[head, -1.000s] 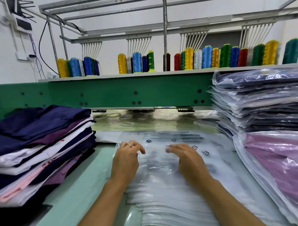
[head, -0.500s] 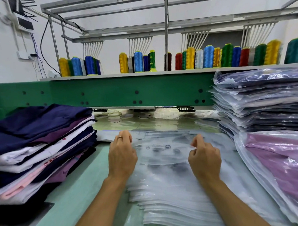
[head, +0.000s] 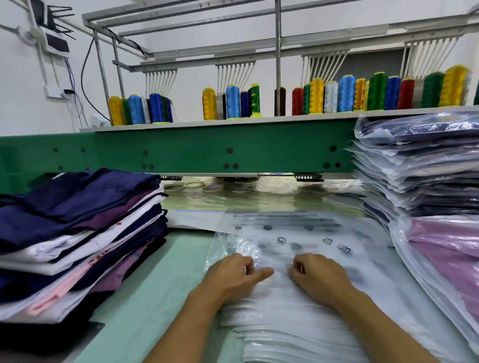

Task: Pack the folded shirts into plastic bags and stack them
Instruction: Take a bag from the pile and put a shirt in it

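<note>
A person's two forearms reach forward over the pale green table [head: 161, 294], wrists low and knuckles up, both hands meeting at the middle of the surface. The left hand [head: 231, 277], a ring on one finger, curls its fingers into the top bag [head: 290, 234], thumb stretched toward the other hand. The right hand [head: 319, 279], just beside it, bunches the same clear film in bent fingers. The top bag, printed with dark symbols, lies wrinkled on the stack of empty bags [head: 294, 332], which fans out toward the table's near edge. Folded shirts [head: 70, 230] in navy, white, purple and pink are piled at the left edge. Bagged shirts [head: 424, 167] rise at the right edge, with a purple bagged shirt [head: 456, 268] lying in front of them. Behind, thread cones [head: 347, 94] line the shelf above a green beam [head: 204, 152].
</note>
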Available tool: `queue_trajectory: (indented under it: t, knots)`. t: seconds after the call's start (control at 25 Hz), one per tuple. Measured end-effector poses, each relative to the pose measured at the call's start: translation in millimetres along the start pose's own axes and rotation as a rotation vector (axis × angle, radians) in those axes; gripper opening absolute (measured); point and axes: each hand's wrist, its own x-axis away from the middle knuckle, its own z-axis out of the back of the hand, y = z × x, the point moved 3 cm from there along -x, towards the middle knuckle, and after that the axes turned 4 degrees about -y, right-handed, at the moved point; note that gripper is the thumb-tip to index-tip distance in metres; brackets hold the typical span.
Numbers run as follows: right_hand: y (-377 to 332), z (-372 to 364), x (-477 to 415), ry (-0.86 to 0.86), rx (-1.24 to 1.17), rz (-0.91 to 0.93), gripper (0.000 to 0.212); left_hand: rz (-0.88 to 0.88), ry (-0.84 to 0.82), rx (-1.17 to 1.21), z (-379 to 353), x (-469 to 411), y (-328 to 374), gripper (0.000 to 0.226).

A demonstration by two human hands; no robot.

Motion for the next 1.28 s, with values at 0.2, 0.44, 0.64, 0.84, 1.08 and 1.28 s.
queue_trajectory:
  t: [0.2, 0.44, 0.64, 0.84, 1.08, 1.28]
  knots:
    - [-24.4, 5.7, -12.0, 0.005, 0.177, -0.13, 0.016, 0.038, -0.023, 0.086, 4.8, 7.6, 7.4, 0.032]
    - [-121.1, 11.4, -52.7, 0.102, -0.1, -0.008, 0.017, 0.1, 0.333, -0.26, 121.8, 15.7, -46.1, 0.028]
    - [-219.7, 10.2, -78.0, 0.023, -0.453, 0.142, 0.012, 0.431, 0.361, -0.525, 240.7, 43.3, -130.1, 0.04]
    - [-309.5, 19.0, -93.2, -0.022, -0.896, 0.291, 0.01, 0.503, -0.003, -0.459, 284.4, 70.6, -192.0, 0.052]
    - [-372.1, 8.8, -107.9, -0.14, -1.021, 0.22, 0.026, 0.419, 0.003, -0.585, 300.1, 69.5, -195.2, 0.06]
    - [-381.3, -1.5, -112.0, -0.196, -1.094, 0.08, 0.024, 0.368, -0.025, -0.742, 295.0, 67.4, -191.3, 0.045]
